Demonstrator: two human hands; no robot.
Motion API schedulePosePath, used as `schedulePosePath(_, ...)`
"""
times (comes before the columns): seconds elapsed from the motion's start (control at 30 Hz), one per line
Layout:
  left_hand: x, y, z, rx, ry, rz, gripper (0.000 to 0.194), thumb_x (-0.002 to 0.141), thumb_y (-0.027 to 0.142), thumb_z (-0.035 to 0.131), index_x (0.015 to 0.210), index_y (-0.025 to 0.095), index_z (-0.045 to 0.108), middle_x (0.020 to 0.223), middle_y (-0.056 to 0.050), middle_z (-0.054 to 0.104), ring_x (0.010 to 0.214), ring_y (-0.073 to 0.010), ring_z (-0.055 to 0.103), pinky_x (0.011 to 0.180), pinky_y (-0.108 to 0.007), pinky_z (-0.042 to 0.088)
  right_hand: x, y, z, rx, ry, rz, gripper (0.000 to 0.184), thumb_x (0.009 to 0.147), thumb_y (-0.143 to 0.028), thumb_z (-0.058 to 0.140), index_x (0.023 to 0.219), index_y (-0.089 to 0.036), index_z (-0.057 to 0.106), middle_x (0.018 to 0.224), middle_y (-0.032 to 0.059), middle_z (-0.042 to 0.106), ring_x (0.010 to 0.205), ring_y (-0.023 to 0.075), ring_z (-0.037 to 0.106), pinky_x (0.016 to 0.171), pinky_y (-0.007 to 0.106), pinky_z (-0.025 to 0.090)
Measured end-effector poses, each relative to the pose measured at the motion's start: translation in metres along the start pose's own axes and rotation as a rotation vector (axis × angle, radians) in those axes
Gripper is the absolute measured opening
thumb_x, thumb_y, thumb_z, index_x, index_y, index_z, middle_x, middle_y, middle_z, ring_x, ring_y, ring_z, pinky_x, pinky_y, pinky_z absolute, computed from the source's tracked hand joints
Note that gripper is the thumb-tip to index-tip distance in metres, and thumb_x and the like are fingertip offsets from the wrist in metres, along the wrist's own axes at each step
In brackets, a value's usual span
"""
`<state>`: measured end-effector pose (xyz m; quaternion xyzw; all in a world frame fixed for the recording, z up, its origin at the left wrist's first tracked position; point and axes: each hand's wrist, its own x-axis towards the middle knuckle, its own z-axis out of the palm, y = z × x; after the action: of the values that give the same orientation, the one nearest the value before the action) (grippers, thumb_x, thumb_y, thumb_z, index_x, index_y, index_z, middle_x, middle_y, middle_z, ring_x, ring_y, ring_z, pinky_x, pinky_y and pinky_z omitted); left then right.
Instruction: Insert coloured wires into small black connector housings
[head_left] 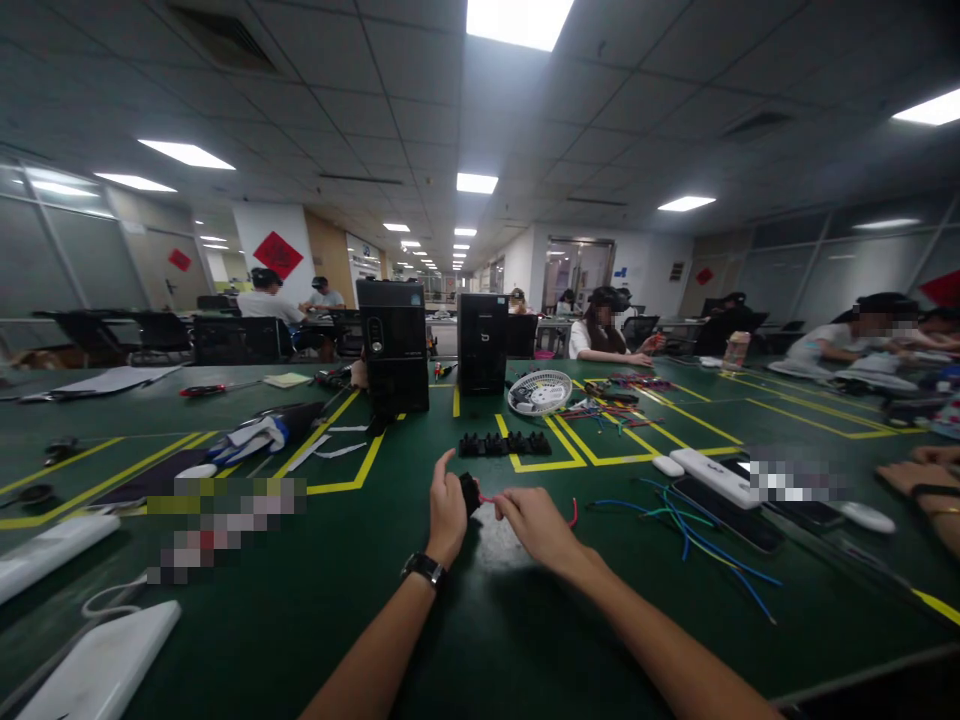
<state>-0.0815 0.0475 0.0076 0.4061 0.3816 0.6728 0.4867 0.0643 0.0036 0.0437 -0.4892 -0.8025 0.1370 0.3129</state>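
Note:
My left hand (448, 515), with a dark watch on the wrist, is closed around a small black block-like part (470, 494). Opposite it, my right hand (536, 525) pinches a red wire (486, 499) whose end meets the block; whether it sits inside cannot be made out. A curved red wire end (574, 513) shows beyond my right hand, and its link to the pinched wire is hidden. Just past my hands lies a black strip of several similar blocks (504, 445). Loose blue and green wires (684, 520) are spread on the green table to the right.
Two black box-shaped units (481, 345) stand at mid-table. A white round basket (539, 393) sits beside coloured wires. White devices (716, 478) and a dark phone (727, 515) lie right, near another person's hand (919, 485). A screwdriver (202, 391) and a white power bank (112, 660) are left.

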Motion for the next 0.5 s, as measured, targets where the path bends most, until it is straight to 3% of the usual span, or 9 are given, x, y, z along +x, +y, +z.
schedulePosePath(0.1, -0.001, 0.000, 0.005, 0.018, 0.004, 0.046, 0.045, 0.082, 0.026, 0.044, 0.126, 0.019, 0.045, 0.068, 0.000, 0.061, 0.053, -0.0132, 0.058, 0.056, -0.026, 0.048, 0.001, 0.000, -0.002, -0.046, 0.044, 0.009, 0.038, 0.095, -0.030, 0.037, 0.071, -0.018, 0.064, 0.069, 0.0043, 0.066, 0.066, 0.0160, 0.059, 0.063, 0.025, 0.033)
schedulePosePath(0.33, -0.002, -0.001, 0.014, -0.295, 0.131, -0.261, 0.051, 0.080, 0.024, 0.044, 0.129, 0.020, 0.030, 0.059, 0.004, 0.055, 0.043, -0.0120, 0.054, 0.053, -0.030, 0.049, -0.011, 0.001, 0.035, -0.309, -0.078, 0.054, 0.033, 0.096, -0.032, 0.034, 0.094, -0.017, 0.064, 0.081, 0.0131, 0.070, 0.070, 0.0216, 0.065, 0.063, 0.027, 0.038)
schedulePosePath(0.5, 0.002, -0.001, 0.009, -0.297, 0.078, -0.278, 0.050, 0.079, 0.026, 0.046, 0.126, 0.022, 0.032, 0.060, 0.004, 0.055, 0.044, -0.0115, 0.055, 0.053, -0.029, 0.049, -0.009, 0.001, 0.032, -0.260, -0.049, 0.061, 0.035, 0.097, -0.031, 0.033, 0.093, -0.017, 0.064, 0.081, 0.0115, 0.070, 0.071, 0.0209, 0.065, 0.064, 0.027, 0.038)
